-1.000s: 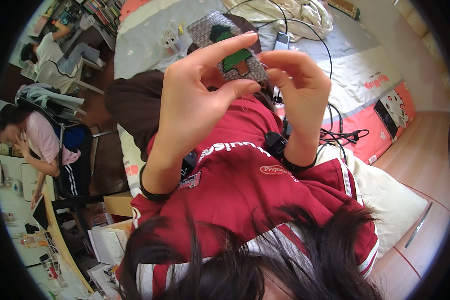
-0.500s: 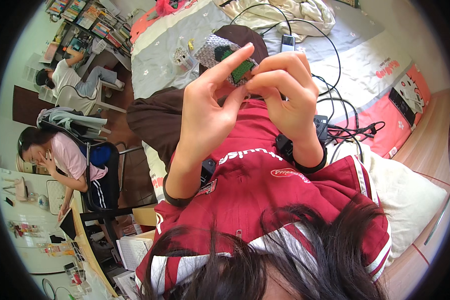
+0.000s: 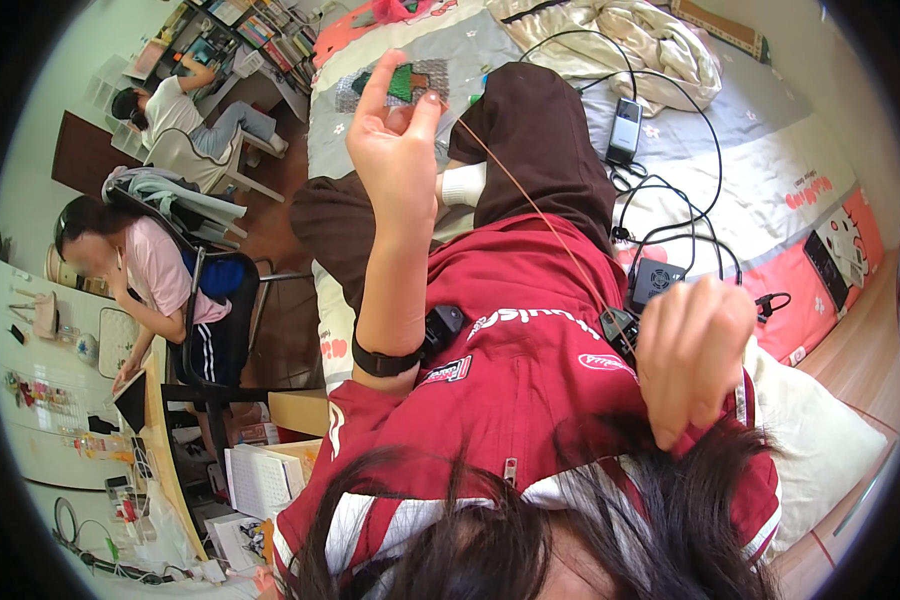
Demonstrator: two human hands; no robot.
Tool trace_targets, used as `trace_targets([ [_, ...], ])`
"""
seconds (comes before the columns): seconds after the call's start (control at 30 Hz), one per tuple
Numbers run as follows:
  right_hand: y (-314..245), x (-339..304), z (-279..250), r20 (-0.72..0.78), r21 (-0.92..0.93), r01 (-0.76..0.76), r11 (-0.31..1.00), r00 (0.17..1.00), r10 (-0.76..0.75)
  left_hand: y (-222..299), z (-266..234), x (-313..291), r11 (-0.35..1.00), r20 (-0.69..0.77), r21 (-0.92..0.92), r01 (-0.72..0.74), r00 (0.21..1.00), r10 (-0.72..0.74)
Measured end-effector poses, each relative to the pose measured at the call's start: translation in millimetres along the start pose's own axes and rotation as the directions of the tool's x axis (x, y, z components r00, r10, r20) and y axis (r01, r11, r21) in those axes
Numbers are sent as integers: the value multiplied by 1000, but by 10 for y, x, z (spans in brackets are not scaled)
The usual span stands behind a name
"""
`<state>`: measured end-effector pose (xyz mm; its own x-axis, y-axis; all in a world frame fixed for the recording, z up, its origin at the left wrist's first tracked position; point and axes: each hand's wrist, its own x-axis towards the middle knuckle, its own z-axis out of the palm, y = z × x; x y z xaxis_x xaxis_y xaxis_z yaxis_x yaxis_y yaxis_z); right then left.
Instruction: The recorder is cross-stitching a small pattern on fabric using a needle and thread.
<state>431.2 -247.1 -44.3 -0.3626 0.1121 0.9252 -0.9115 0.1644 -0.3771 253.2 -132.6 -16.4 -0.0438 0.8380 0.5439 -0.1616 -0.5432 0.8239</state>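
The left hand (image 3: 395, 150) is raised far out over the lap, thumb and fingertips pinched together on one end of a thin orange-brown thread (image 3: 530, 205). The thread runs taut, slanting down to the right toward the right hand (image 3: 692, 350), which is curled into a loose fist near the red jacket (image 3: 500, 390); whether it grips the thread cannot be told. Beyond lies a grey patterned bedspread (image 3: 770, 150) with black cables (image 3: 685, 210).
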Motion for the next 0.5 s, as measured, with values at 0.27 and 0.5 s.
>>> trace_targets([
  [0.27,-55,-20,137,-78,117,120,986,991,-112,-146,-166,130,999,-158,-46,16,987,-23],
  [0.5,-64,-69,96,-69,165,179,970,983,-170,-73,-146,80,999,-151,44,-4,988,11],
])
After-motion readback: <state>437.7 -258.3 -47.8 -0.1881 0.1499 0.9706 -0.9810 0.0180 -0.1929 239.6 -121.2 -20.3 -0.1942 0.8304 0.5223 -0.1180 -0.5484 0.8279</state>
